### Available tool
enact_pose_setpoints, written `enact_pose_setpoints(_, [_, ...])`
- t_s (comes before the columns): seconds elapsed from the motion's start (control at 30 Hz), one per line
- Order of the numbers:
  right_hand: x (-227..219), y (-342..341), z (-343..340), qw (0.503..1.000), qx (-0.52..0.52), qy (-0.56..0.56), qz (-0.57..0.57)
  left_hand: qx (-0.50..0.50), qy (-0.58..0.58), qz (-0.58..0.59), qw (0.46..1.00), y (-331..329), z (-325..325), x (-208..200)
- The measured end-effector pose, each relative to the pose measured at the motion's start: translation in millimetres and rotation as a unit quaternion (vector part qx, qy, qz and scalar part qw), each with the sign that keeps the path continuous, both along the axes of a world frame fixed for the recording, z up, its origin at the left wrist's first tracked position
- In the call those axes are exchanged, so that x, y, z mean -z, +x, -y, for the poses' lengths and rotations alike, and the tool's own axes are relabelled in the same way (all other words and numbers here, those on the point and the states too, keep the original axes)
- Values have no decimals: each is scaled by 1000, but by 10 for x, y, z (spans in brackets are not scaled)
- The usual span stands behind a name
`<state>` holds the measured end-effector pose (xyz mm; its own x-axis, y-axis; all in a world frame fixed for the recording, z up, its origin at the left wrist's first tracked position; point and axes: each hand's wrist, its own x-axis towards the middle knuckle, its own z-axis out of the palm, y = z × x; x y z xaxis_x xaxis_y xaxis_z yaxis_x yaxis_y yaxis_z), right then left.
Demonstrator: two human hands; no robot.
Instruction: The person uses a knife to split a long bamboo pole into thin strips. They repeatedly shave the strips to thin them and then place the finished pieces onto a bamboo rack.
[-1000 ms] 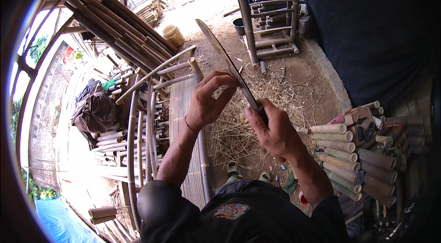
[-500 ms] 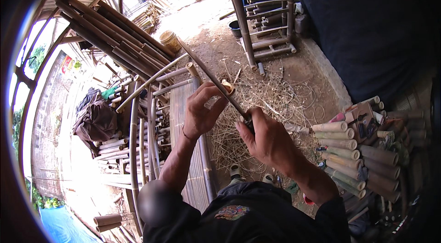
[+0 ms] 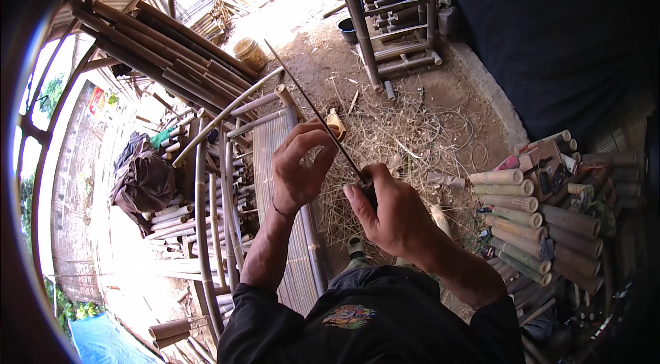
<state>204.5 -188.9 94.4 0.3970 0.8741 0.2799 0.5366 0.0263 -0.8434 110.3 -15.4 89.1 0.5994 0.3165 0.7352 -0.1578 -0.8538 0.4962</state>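
Our right hand (image 3: 395,214) grasps the knife (image 3: 317,109), which slants forward-left from that grip. Our left hand (image 3: 295,166) curls beside it, pinching or not we can't tell; fingertips should avoid the edge.

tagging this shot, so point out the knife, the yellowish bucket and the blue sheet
Knife (image 3: 316,111): head view, middle of the blade.
Yellowish bucket (image 3: 249,54): head view, its side.
Blue sheet (image 3: 110,339): head view, middle of its surface.
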Motion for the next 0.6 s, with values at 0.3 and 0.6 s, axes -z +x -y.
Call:
enact_pose_setpoints(0.3, [-185, 268, -132, 998, -61, 13, -7, -85, -38, -117, 989, -123, -105, -335])
enact_pose_setpoints(0.6, [-459, 101, -273, 997, -76, 4, -12, -21, 310, 64, 948, -47, 589, -2208])
